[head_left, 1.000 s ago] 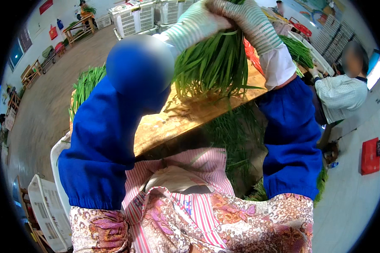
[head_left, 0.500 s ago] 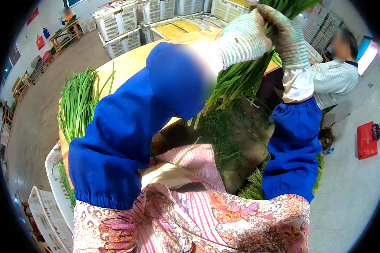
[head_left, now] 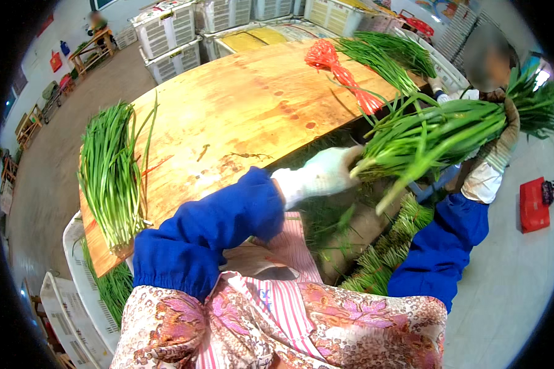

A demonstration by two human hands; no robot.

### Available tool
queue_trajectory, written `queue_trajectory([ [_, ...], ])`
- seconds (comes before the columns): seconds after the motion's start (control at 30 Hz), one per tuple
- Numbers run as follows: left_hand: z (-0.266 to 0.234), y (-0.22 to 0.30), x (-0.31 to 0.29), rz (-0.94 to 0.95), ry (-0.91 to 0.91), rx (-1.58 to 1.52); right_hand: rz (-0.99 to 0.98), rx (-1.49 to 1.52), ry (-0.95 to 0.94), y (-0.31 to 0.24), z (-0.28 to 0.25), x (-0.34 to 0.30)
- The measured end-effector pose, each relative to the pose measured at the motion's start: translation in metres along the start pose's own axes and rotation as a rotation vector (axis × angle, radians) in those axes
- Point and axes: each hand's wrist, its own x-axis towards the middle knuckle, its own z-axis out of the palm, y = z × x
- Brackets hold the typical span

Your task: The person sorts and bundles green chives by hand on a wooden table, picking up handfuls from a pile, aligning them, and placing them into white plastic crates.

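My gloved right hand (head_left: 503, 132) grips a loose bunch of garlic chives (head_left: 440, 132), held off the table's right side. Its leafy tips stick out beyond that hand to the right, and the pale stalk ends point left. At those stalk ends is my gloved left hand (head_left: 326, 172), somewhat blurred, its fingers closed about the lowest stalks. Another bunch of chives (head_left: 111, 178) lies along the left edge of the wooden table (head_left: 228, 117). More chives (head_left: 388, 58) rest at the far right edge, beside a bundle of red ties (head_left: 338, 71).
Below the table's front edge, several chive bundles (head_left: 388, 252) stand near loose green trimmings (head_left: 326, 227). White crates (head_left: 166, 31) are stacked behind the table; another crate (head_left: 80, 246) with chives stands at left. A person (head_left: 486, 58) is close by at right. A red bag (head_left: 533, 209) lies on the floor.
Both hands have come down from above the table's far side. The right hand swung right with the chives, turning them nearly level; the left hand moved nearer, to the stalk ends.
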Motion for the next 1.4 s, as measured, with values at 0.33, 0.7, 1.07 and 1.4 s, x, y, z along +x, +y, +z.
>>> queue_trajectory([
  [0.33,0.011,-0.071,-0.050,-0.379,0.217,-0.440,-0.175,0.581,-0.457,0.025,-0.002,-0.067],
  [0.7,-0.007,-0.001,0.044,-0.226,-0.165,-0.861,-0.122,0.692,-0.678,0.021,0.028,-0.061],
  [1.07,-0.028,-0.014,0.022,-0.042,0.167,-1.705,-0.143,0.607,-0.401,0.027,0.002,-0.078],
  [1.4,0.000,-0.079,-0.031,-0.458,0.177,-0.278,-0.243,0.440,-0.229,0.028,0.003,-0.105],
])
